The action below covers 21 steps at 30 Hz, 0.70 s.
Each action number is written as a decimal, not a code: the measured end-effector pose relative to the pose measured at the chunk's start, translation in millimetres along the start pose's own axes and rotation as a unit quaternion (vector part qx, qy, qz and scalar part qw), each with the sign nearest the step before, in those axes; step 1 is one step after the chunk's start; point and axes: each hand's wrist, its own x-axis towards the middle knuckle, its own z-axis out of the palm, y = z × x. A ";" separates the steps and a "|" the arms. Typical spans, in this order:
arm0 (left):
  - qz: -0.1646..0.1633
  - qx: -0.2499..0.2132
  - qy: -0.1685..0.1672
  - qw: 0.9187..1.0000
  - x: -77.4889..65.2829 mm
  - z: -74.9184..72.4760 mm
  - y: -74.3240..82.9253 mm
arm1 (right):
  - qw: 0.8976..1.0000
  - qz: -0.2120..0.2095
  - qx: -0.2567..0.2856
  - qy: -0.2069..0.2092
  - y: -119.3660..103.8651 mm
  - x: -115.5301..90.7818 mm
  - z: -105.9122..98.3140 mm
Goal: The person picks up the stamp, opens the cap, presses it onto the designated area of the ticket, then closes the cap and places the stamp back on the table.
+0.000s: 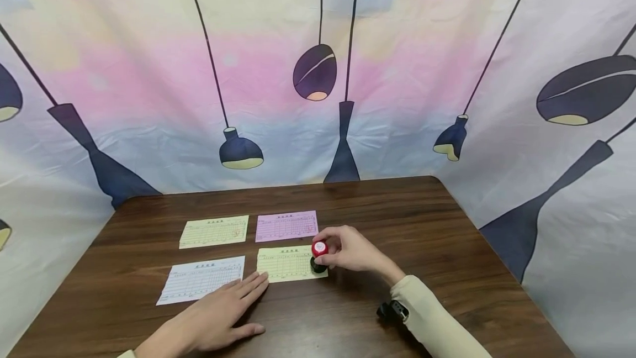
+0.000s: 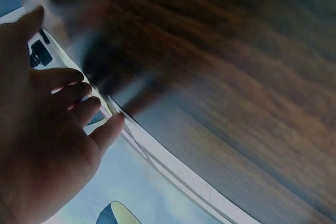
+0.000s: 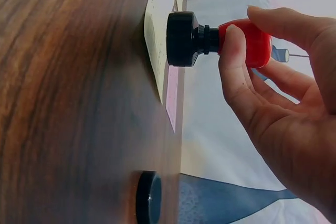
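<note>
head view: right grip (image 1: 354,249) pinches a red-topped stamp (image 1: 319,248), left grip (image 1: 221,309) rests palm-down, outstretched

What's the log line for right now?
Right hand: grips stamp over right end of near yellow slip, contact unclear | Left hand: at its left corner | Red marks: far yellow slip, pink slip

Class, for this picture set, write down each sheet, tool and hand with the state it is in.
Stamp: upright, black end down
Right hand: gripping the stamp
Near yellow sheet: flat, partly hidden by the stamp
Left hand: fingers extended, tips at the near yellow sheet
Far yellow sheet: flat, red mark
Purple sheet: flat, faint red mark
White sheet: flat, no red mark visible
Black round piece: apart from the stamp
</note>
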 end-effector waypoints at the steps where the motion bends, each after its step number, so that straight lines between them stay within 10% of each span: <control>1: -0.005 -0.010 -0.010 1.000 -0.9 0.7 0.2 | 1.000 -0.001 0.003 -0.002 1.2 0.4 0.9; 21: -0.011 -0.035 -0.035 0.999 -1.7 2.1 -1.0 | 0.999 -0.007 -0.037 0.028 3.7 6.6 9.8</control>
